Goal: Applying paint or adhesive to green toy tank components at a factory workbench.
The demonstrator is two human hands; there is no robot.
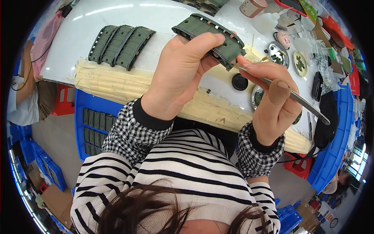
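Pinching a curved green piece (231, 50), the left hand (179, 66) is holding it up over the far part of the worktop (136, 15). Its thumb is pressing on top, and its other fingers are going underneath, where some are hiding. The right hand (277, 99) is pinching thin metal tweezers (304, 102) between its thumb and fingers. The tips of the tweezers are pointing at the near right corner of the green piece. I cannot tell if they are gripping a tiny bit there.

The green piece is looking partly done, I think. Little pale dots are showing along its far edge, but the thumb is covering some of the middle, so I cannot count what is missing.

On the left, three green pieces (120, 45) are lying side by side, with nobody touching them. Nearer, more green pieces (97, 121) are sitting in a blue crate (80, 117). I cannot tell which of these are finished.

On the right, a round metal dish (286, 58) and a yellow dish (305, 72) are holding small green bits, so there are probably plenty of little parts waiting.
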